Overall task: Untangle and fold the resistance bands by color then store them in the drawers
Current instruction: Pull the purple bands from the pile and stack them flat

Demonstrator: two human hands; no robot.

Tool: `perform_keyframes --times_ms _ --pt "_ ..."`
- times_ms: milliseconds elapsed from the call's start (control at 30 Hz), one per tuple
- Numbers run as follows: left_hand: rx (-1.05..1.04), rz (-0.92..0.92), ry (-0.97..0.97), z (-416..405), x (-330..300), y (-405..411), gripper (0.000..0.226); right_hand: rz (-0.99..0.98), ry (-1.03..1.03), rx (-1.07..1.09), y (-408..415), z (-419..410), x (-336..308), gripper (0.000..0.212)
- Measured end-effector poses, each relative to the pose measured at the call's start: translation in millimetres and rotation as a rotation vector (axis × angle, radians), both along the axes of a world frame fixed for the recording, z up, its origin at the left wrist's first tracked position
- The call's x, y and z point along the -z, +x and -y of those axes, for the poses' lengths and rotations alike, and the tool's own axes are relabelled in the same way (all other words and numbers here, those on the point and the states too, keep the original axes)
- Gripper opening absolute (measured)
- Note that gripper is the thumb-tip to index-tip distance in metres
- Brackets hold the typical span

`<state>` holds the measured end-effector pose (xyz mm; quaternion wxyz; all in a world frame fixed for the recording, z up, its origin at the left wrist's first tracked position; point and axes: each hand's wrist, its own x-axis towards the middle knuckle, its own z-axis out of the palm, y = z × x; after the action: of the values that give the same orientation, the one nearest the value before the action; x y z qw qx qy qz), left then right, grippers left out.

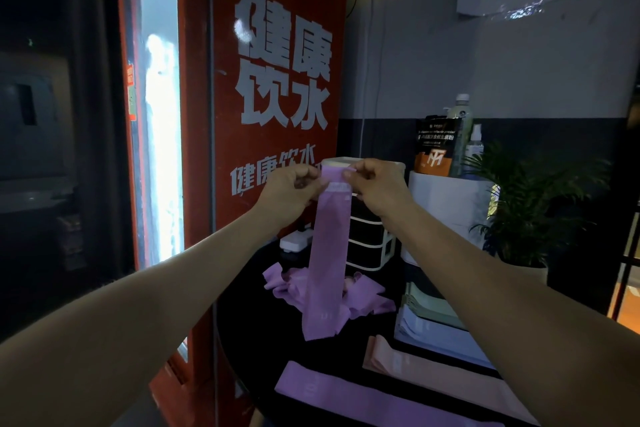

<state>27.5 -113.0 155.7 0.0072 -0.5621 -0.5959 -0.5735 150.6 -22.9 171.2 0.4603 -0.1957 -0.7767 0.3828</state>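
Over the dark bench (249, 288), the white drawer unit (370, 239) stands behind a tangled heap of purple bands (363, 298), its drawers too dark to show any contents. A purple band (327, 263) hangs limp from the left hand (291, 189) and right hand (375, 185), both pinching its top edge. It looks light, soft and stretchy, best held by the upper corners; flattened purple (381, 399) and pink (426, 369) bands lie nearer.

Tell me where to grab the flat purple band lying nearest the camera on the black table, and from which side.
Take the flat purple band at its near-left short end, coming from above. It lies stretched out flat on the black table, and that end is free, while its far end runs beside the pink band. Both hands are busy: the left hand and right hand pinch the hanging purple band.
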Motion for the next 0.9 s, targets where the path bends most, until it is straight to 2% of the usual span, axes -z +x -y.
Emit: perform_keyframes --times_ms 100,267,400,467,567,733,833,867,900 --pt "0.018 0.01 -0.001 -1 2 -1 0.016 0.026 0.054 0.009 3 2 2 0.014" --pt "0.045 -0.013 -0.015 0 1 2 0.019 0.096 0.215 -0.033 7 3 -4 0.027" --pt "0.084 -0.026 -0.027 0 3 6 0.018 0.183 0.305 -0.021 7 6 -10 0.012" --pt "0.143 0.0 -0.079 -1 8 7 0.005 0.176 0.292 -0.01 8 6 -10 0.01" --pt "0.23 0.057 -0.198 -4 22 10 0.037 0.158 0.278 0.044 12 4 -7 0.012" --pt "0.307 0.028 -0.329 -10 52 12 0.016 0.077 0.087 0.103 38 -6 2 0.006" --pt "0.31 -0.06 -0.417 -6 66 9 0.03 -0.011 -0.123 0.142 61 -15 13 0.02" --pt "0.315 -0.113 -0.45 -4 72 8 0.031 -0.053 -0.208 0.145 69 -16 18 0.022" --pt "0.311 -0.156 -0.479 -2 78 7 0.023 -0.087 -0.286 0.146 78 -17 24 0.022"
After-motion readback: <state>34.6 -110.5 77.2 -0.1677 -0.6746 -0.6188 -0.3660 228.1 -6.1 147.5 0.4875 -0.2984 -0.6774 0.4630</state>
